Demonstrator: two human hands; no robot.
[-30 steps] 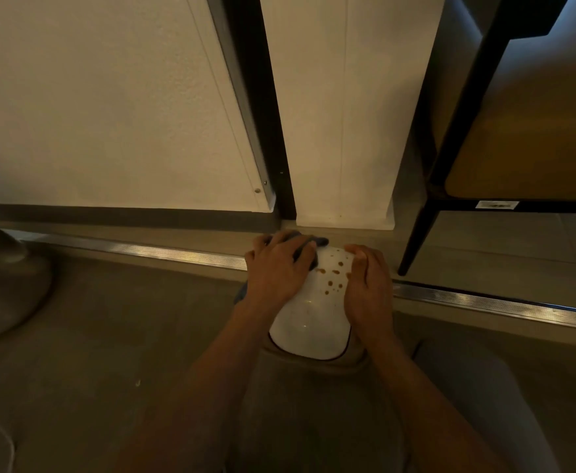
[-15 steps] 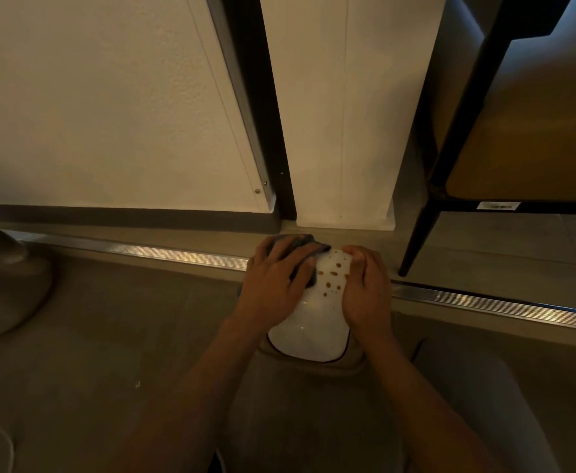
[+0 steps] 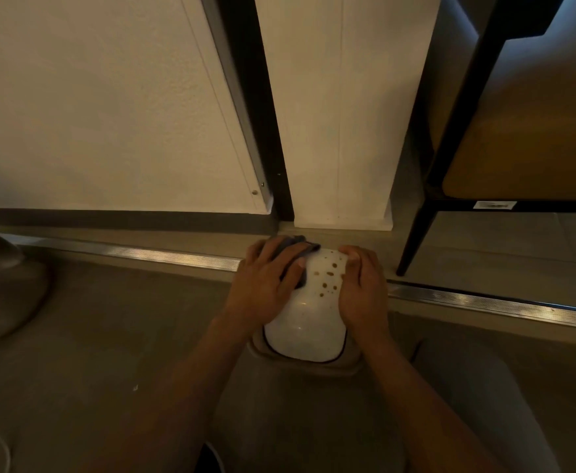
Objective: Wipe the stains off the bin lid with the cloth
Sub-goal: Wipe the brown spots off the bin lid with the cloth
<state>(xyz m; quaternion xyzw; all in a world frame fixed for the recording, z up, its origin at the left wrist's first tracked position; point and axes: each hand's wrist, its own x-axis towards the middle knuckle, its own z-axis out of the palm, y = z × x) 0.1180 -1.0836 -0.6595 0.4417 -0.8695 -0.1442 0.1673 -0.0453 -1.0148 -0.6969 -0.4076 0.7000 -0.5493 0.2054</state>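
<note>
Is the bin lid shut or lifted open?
Shut: the bin lid sits flat in the bin's rim, no gap showing.

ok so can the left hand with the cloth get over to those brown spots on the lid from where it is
Probably yes. The left hand presses the cloth on the bin lid right beside the brown spots, with bare lid between. The right hand rests just right of the spots, not over them.

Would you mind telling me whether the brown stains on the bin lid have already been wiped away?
No, brown stains still dot the white bin lid between the cloth and the right hand.
</note>
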